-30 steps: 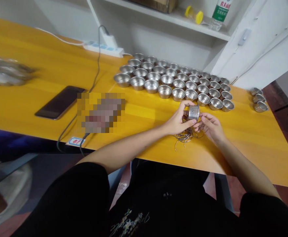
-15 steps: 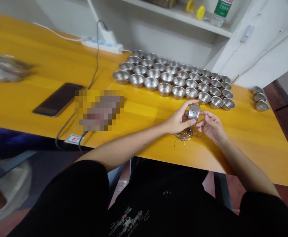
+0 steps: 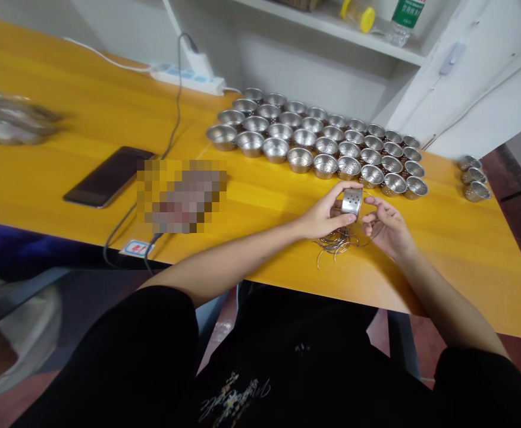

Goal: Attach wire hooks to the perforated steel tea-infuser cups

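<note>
My left hand (image 3: pixel 327 214) grips a small perforated metal cup (image 3: pixel 352 201), which is tipped on its side between thumb and fingers. Just right of the cup is my right hand (image 3: pixel 386 224), its fingers curled around a thin curved wire (image 3: pixel 367 194) that reaches toward the cup. Whether the wire touches the cup is too small to tell. Below the cup, a loose pile of curved metal wires (image 3: pixel 335 245) lies on the yellow table (image 3: pixel 260 196). Rows of similar metal cups (image 3: pixel 325 166) stand just behind my hands.
Three more cups (image 3: pixel 477 191) stand at the far right. To the left are a dark phone (image 3: pixel 109 177), a blurred-out object (image 3: pixel 184 199) with a cable, a white power strip (image 3: pixel 188 79) and plastic-wrapped items (image 3: pixel 11 119). A shelf (image 3: pixel 332 30) runs behind the table.
My right hand has drawn slightly away from the cup to the right, and its fingers have loosened a little. My left hand still holds the cup. The whole view has shifted slightly.
</note>
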The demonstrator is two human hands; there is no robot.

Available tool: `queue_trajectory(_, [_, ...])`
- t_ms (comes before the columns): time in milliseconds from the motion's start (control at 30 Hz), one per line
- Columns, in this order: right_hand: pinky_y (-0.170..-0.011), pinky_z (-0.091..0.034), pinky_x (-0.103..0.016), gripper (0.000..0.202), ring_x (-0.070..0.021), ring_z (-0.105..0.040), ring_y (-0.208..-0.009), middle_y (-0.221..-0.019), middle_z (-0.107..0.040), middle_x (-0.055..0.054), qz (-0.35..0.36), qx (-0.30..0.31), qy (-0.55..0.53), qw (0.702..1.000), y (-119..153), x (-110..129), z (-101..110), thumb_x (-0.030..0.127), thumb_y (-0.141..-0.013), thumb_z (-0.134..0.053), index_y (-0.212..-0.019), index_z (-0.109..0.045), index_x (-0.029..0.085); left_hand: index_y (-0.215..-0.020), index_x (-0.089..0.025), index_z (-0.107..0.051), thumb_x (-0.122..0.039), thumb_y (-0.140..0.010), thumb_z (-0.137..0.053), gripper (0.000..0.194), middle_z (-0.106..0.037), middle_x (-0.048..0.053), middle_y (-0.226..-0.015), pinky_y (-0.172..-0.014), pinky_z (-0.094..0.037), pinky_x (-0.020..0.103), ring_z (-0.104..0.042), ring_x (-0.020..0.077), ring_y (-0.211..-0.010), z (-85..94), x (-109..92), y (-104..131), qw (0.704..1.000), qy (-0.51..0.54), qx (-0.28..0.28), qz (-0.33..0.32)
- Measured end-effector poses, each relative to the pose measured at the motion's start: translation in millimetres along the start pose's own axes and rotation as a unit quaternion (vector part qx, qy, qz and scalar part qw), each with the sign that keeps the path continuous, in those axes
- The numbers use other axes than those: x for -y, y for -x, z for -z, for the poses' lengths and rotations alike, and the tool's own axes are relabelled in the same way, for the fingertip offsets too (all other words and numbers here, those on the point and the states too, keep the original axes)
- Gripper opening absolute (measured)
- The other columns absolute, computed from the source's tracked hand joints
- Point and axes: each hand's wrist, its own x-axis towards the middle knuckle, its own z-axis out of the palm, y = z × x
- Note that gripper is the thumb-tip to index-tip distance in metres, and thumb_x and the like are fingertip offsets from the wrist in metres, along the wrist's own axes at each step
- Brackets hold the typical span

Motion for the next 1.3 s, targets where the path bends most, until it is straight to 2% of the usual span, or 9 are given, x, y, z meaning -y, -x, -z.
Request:
queue_trajectory(233, [-0.062, -0.06, -0.033, 0.064, -0.0155, -0.069, -0.058, -0.085, -0.089, 0.002, 0.007, 0.011, -0.023, 1.0, 2, -1, -2, 0.076, -0.083, -0.102, -0.124, -0.077, 0.034, -0.162, -0.033, -0.054, -0.056, -0.101, -0.085, 0.072, -0.07, 0.012, -0.143, -0.099, -0.069, 0.048, -0.076, 0.0293, -0.113, 0.9, 2, -1, 1.0, -0.012, -0.008, -0.005])
queue_trajectory(367, [-0.062, -0.06, -0.033, 0.066, -0.0149, -0.069, -0.058, -0.086, -0.089, 0.002, 0.004, 0.02, -0.031, 0.999, 2, -3, -2, 0.076, -0.083, -0.103, -0.125, -0.076, 0.034, -0.161, -0.033, -0.054, -0.058, -0.101, -0.085, 0.072, -0.069, 0.014, -0.151, -0.106, -0.067, 0.05, -0.076, 0.0309, -0.121, 0.0, 6, -2, 1.0, -0.006, 0.002, -0.012])
queue_trajectory(533, [-0.061, -0.058, -0.033, 0.072, -0.0147, -0.065, -0.056, -0.083, -0.088, 0.003, -0.003, 0.009, -0.029, 1.0, 3, -5, -2, 0.079, -0.077, -0.105, -0.124, -0.074, 0.034, -0.16, -0.032, -0.055, -0.051, -0.1, -0.087, 0.071, -0.071, 0.014, -0.149, -0.104, -0.067, 0.051, -0.075, 0.032, -0.122, -1.3, 8, -3, 1.0, -0.024, 0.003, -0.02])
queue_trajectory(733, [-0.061, -0.057, -0.036, 0.07, -0.0154, -0.063, -0.056, -0.081, -0.085, 0.003, -0.004, 0.01, -0.01, 1.0, 3, -4, -1, 0.082, -0.079, -0.102, -0.125, -0.075, 0.036, -0.156, -0.03, -0.058, -0.042, -0.097, -0.09, 0.068, -0.07, 0.014, -0.15, -0.112, -0.064, 0.055, -0.073, 0.0347, -0.133, 0.2, 3, -4, 0.997, -0.062, -0.015, -0.05])
queue_trajectory(1000, [-0.062, -0.057, -0.038, 0.07, -0.0174, -0.064, -0.057, -0.08, -0.085, 0.002, 0.005, 0.011, 0.005, 1.0, 3, -5, 2, 0.083, -0.081, -0.1, -0.126, -0.073, 0.036, -0.153, -0.03, -0.059, -0.032, -0.091, -0.091, 0.069, -0.069, 0.014, -0.155, -0.119, -0.06, 0.061, -0.069, 0.0373, -0.142, 0.1, -2, -5, 0.99, -0.122, -0.042, -0.052])
queue_trajectory(1100, [-0.059, -0.054, -0.036, 0.07, -0.0156, -0.059, -0.052, -0.08, -0.086, 0.003, 0.005, 0.016, -0.011, 1.0, 3, -4, -1, 0.081, -0.078, -0.103, -0.122, -0.073, 0.035, -0.152, -0.03, -0.058, -0.032, -0.092, -0.091, 0.069, -0.069, 0.014, -0.154, -0.117, -0.063, 0.059, -0.07, 0.0359, -0.142, -0.2, 1, -5, 0.993, -0.101, -0.03, -0.058])
queue_trajectory(1300, [-0.046, -0.038, -0.032, 0.068, -0.0083, -0.035, -0.038, -0.084, -0.089, 0.004, 0.012, 0.015, -0.021, 1.0, 3, -4, -1, 0.081, -0.079, -0.103, -0.119, -0.072, 0.035, -0.158, -0.03, -0.054, -0.031, -0.092, -0.093, 0.076, -0.064, 0.016, -0.158, -0.124, -0.061, 0.062, -0.069, 0.0364, -0.147, -0.4, 7, -4, 0.992, -0.089, -0.03, -0.086])
